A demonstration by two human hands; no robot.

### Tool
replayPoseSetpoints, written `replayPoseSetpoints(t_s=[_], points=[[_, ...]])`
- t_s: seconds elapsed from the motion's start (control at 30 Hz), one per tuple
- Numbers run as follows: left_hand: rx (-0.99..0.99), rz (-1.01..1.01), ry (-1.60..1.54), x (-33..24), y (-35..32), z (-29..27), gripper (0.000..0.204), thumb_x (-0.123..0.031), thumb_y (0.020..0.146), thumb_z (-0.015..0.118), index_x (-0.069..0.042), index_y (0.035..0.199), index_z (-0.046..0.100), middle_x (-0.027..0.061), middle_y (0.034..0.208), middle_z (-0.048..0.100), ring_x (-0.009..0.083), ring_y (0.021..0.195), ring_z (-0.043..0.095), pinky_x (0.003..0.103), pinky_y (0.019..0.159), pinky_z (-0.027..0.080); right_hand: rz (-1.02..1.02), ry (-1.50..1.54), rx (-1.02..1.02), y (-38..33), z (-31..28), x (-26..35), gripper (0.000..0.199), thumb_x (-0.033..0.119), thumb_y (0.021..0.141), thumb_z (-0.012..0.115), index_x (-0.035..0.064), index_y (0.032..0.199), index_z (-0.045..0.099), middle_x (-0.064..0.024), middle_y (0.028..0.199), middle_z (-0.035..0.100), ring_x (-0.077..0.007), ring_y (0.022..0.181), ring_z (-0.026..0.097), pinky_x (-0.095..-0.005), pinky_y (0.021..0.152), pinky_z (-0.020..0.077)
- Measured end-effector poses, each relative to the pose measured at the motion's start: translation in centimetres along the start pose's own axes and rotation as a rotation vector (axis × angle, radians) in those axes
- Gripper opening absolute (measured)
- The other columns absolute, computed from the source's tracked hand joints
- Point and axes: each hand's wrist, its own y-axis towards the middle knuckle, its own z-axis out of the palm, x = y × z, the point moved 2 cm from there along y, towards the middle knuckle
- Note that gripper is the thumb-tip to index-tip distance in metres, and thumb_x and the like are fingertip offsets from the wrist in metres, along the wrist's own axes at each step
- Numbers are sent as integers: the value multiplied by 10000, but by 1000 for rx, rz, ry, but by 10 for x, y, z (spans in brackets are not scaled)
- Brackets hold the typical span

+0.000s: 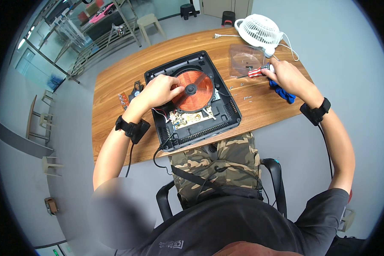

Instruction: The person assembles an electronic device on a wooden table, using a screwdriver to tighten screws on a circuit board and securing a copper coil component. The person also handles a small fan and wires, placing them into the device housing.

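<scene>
An opened induction cooker with a black casing (187,138) lies on the wooden table in front of me. Inside it sit a round copper coil (196,96) with a dark centre and a circuit board (185,120). My left hand (162,90) is over the coil's left part, its fingers curled and thumb close to them; whatever lies between the fingertips is hidden. At the right, my right hand (288,77) is closed around the striped handle of a screwdriver (256,72), whose shaft points left. Several small screws (246,98) lie between the casing and this hand.
A clear plastic sheet or tray (240,55) lies beyond the screwdriver. Behind it stands a white fan (260,32) with its cord. Blue cloth (286,94) is under my right hand. A black part (136,89) and an orange strip (123,101) lie left of the cooker.
</scene>
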Motion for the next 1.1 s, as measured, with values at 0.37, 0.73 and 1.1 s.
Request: replayPoseSetpoints(t_s=[0.37, 0.73, 1.1], points=[[-23, -82, 51, 17, -21, -4, 260, -266, 959, 684, -19, 996, 756, 195, 883, 745, 371, 842, 722, 456, 752, 563, 196, 139, -99, -66, 30, -24, 375, 356, 1029, 641, -8, 1016, 554, -281, 852, 672, -487, 813, 648, -546, 686, 504], [-43, -153, 113, 27, -11, 7, 252, -272, 956, 681, -36, 978, 767, 166, 884, 763, 355, 847, 729, 454, 782, 572, 299, 32, -156, -114, 70, -29, 394, 388, 1014, 652, 15, 1064, 533, -281, 854, 703, -484, 793, 696, -549, 652, 554], [-42, -199, 62, 35, -26, 8, 252, -254, 940, 697, -11, 933, 762, 200, 831, 739, 365, 802, 728, 445, 741, 568, 331, 68, -30, -128, 114, -16, 415, 388, 968, 692, 20, 1105, 561, -265, 753, 690, -486, 718, 684, -575, 631, 551]])
